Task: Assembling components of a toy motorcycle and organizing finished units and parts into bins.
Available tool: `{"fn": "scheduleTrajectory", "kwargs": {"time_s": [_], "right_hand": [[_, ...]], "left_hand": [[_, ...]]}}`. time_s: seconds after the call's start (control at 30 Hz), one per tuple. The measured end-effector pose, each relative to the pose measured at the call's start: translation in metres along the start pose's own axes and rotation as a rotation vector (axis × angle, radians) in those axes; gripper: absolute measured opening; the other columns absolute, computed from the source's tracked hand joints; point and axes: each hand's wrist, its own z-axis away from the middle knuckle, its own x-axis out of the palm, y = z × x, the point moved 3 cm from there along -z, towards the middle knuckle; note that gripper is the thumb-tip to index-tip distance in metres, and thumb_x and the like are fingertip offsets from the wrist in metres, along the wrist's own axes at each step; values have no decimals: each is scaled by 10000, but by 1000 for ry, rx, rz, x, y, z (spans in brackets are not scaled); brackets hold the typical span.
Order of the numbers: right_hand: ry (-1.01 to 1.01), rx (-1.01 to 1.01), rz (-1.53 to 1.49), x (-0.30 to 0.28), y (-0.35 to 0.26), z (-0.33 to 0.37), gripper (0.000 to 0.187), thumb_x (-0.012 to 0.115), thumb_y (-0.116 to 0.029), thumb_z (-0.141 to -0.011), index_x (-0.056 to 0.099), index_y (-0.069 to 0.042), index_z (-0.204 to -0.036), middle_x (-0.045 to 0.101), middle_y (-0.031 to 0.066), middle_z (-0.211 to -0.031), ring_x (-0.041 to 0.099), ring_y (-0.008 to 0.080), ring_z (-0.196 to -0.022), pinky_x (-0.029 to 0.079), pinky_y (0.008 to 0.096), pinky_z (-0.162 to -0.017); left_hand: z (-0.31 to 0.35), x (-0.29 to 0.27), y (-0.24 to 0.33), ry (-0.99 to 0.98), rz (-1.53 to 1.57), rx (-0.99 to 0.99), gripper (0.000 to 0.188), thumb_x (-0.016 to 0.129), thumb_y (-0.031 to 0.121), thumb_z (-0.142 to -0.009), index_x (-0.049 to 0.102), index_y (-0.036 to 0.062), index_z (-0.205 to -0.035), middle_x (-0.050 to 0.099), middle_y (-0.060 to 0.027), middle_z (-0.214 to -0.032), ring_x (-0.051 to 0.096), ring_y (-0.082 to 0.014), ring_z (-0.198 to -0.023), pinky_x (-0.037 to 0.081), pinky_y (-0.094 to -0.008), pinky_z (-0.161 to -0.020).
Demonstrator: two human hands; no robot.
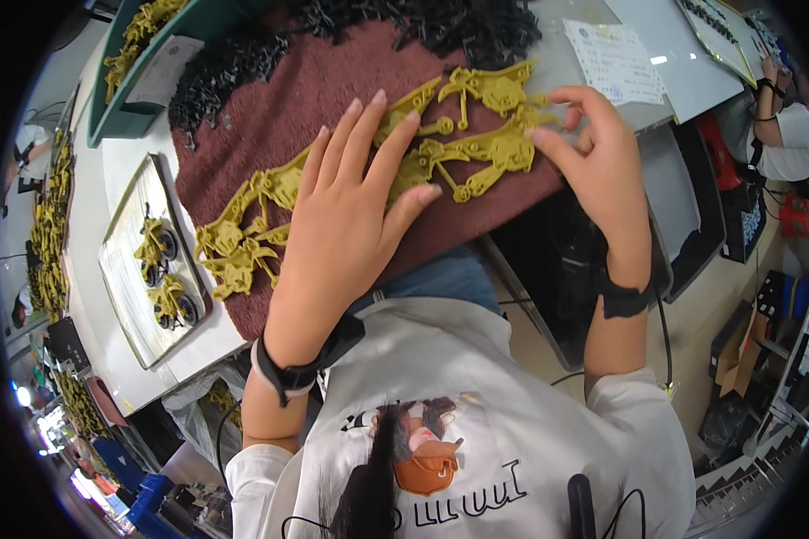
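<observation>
Several yellow plastic toy motorcycle body parts [490,162] lie in two rows across a dark red cloth [476,216]. Spread flat over the middle of the rows is my left hand [351,189], palm down, hiding the parts beneath it. At the right end of the rows is my right hand [602,148]. Its thumb and index finger are apart and curve around the ends of the parts, the thumb touching one. More yellow parts [229,260] extend past my left wrist toward the cloth's left edge.
Black plastic parts [458,36] are heaped along the cloth's far edge. A green bin [108,121] of yellow parts stands at far left. Left of the cloth, a tray [139,314] holds assembled toy motorcycles [162,247]. Paper sheets [616,63] lie at far right, and another person [786,135] sits beyond.
</observation>
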Motion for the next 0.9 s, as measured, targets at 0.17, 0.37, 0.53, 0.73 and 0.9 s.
{"fn": "scheduleTrajectory", "kwargs": {"time_s": [0.17,0.37,0.53,0.73,0.9], "right_hand": [[-72,89,29,-39,-6,-21,291,739,-160,-765,626,-49,-1009,545,45,-789,476,134,-622,404,271,-564],[-268,-200,143,-70,14,-84,306,708,-173,-787,620,-59,-1057,590,58,-906,523,165,-754,447,290,-710],[-334,-445,190,-45,60,-178,398,676,-172,-815,586,-106,-1197,613,78,-1191,571,245,-1051,463,361,-910],[-411,-666,328,2,39,-218,362,714,-107,-780,617,-97,-1129,596,90,-1151,566,302,-1065,464,388,-913],[-317,-443,374,-4,39,-215,354,777,-82,-671,581,-52,-965,564,98,-1008,557,307,-966,453,384,-815]], "left_hand": [[-32,-60,-45,-57,65,-19,374,574,242,-917,560,50,-1238,556,-157,-1277,537,-322,-1179,403,-391,-1006],[-69,-98,-119,-184,79,-199,317,569,212,-917,583,3,-1155,615,-153,-1123,585,-302,-1061,432,-353,-926],[-111,-76,-74,-383,228,184,303,603,181,-896,589,16,-1149,628,-118,-1062,603,-249,-987,458,-340,-891],[-229,-19,-13,-172,277,518,254,563,151,-913,593,32,-1136,627,-128,-1055,614,-299,-925,480,-359,-838],[-299,35,-8,-32,112,541,212,541,120,-908,599,41,-1096,608,-128,-1065,592,-341,-957,481,-386,-849]]}}
